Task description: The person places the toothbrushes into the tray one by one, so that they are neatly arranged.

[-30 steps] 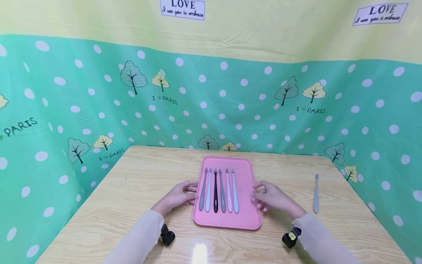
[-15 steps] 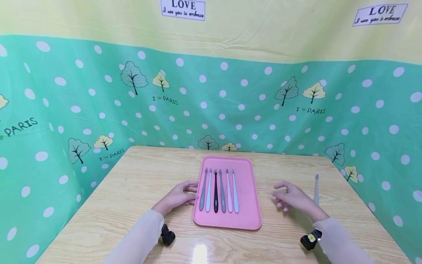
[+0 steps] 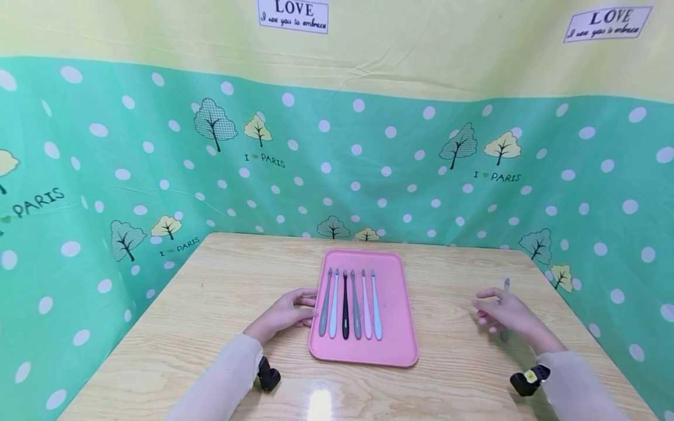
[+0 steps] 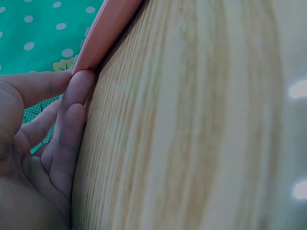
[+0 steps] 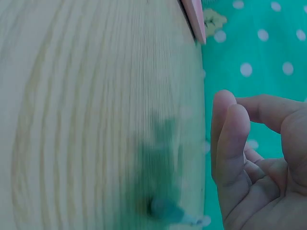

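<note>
A pink tray (image 3: 394,327) lies on the table. On it, side by side, are several slim tools that look like cuticle trimmers: greys, pale blues, a pink one and a black cuticle trimmer (image 3: 345,310). My left hand (image 3: 284,310) pinches the tray's left edge; in the left wrist view, thumb and fingertips meet at the tray's rim (image 4: 103,36). To the right, my right hand (image 3: 505,316) hangs loosely curled over a lone grey cuticle trimmer (image 3: 506,284), hiding most of it. Nothing shows between its fingers. That trimmer's end (image 5: 168,211) appears blurred in the right wrist view.
The wooden table (image 3: 231,257) runs back to a green and yellow patterned cloth (image 3: 400,146), which also hangs along both sides. A black wrist camera sits on each arm, the left camera (image 3: 268,375) and the right camera (image 3: 526,381).
My right hand has left the tray's right edge and moved right, over the lone grey cuticle trimmer. The left hand, the tray and its tools have stayed put.
</note>
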A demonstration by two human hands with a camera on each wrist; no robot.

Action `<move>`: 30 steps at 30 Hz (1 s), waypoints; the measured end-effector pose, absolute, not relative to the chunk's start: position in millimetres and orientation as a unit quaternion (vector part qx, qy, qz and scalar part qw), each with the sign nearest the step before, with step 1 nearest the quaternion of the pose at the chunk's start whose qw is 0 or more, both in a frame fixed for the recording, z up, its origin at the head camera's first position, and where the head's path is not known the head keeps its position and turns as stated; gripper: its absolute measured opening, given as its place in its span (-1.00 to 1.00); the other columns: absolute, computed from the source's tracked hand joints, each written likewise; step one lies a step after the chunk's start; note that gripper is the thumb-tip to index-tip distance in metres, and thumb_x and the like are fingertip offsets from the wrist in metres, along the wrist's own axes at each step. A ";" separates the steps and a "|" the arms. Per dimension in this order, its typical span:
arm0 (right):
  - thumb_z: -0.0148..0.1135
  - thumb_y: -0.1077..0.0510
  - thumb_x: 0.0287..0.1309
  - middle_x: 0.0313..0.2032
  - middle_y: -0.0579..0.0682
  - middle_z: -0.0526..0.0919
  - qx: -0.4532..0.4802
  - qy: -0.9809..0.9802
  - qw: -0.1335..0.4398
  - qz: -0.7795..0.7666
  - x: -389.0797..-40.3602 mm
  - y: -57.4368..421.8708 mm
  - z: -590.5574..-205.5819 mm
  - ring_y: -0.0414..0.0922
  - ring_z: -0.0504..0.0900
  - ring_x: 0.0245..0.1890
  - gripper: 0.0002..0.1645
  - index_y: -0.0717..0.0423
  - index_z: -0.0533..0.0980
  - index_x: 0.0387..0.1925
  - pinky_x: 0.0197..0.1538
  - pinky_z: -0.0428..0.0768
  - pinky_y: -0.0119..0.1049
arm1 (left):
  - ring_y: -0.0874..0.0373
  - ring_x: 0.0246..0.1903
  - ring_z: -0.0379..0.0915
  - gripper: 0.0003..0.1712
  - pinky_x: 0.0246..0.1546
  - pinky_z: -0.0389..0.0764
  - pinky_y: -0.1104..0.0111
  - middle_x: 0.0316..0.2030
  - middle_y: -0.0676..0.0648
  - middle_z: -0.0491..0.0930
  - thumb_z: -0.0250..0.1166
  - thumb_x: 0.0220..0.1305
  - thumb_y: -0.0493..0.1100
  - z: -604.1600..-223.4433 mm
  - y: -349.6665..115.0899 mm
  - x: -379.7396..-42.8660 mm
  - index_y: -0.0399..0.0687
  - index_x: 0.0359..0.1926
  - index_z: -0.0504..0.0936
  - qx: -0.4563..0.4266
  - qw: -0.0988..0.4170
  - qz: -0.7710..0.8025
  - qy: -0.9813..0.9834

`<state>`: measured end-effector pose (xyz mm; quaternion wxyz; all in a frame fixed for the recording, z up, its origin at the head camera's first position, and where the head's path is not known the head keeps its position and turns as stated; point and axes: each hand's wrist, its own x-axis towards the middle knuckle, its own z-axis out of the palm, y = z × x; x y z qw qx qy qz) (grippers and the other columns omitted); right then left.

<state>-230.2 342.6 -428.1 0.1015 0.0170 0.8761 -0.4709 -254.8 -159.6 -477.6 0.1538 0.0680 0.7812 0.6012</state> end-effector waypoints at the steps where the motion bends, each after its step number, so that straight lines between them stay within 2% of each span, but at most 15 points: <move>1: 0.13 0.00 0.46 -0.33 0.09 0.64 0.022 0.875 0.101 -0.473 -229.7 346.3 -428.1 -0.09 0.65 -0.37 -0.25 0.49 0.13 0.34 -0.40 0.65 -0.29 | 0.07 -0.32 0.66 -0.30 -0.26 0.70 0.25 0.03 -0.19 0.53 0.36 0.31 -0.22 -477.5 -159.6 -254.9 -0.15 0.43 0.36 0.068 0.154 0.601 0.781; 9: 0.10 0.01 0.47 -0.33 0.05 0.61 0.047 0.867 0.100 -0.486 -225.1 369.7 -429.9 -0.17 0.60 -0.43 -0.22 0.52 0.07 0.36 -0.41 0.64 -0.33 | 0.07 -0.32 0.66 -0.30 -0.25 0.70 0.25 0.03 -0.19 0.52 0.36 0.31 -0.21 -476.8 -159.7 -254.9 -0.14 0.43 0.37 0.065 0.154 0.599 0.783; 19: 0.12 0.01 0.44 -0.44 -0.01 0.59 0.064 0.887 0.108 -0.445 -215.6 391.1 -435.5 -0.14 0.57 -0.49 -0.22 0.57 0.10 0.31 -0.45 0.62 -0.29 | 0.07 -0.32 0.66 -0.29 -0.24 0.70 0.24 0.02 -0.20 0.53 0.36 0.31 -0.22 -477.2 -158.5 -254.9 -0.16 0.43 0.36 0.067 0.158 0.605 0.777; 30: 0.16 -0.03 0.41 -0.32 0.06 0.58 0.096 0.878 0.139 -0.447 -213.5 396.2 -442.4 -0.12 0.63 -0.43 -0.12 0.60 0.02 0.30 -0.36 0.68 -0.22 | 0.07 -0.33 0.65 -0.29 -0.26 0.70 0.24 0.02 -0.20 0.53 0.36 0.30 -0.21 -477.6 -159.0 -254.5 -0.17 0.43 0.35 0.068 0.156 0.604 0.779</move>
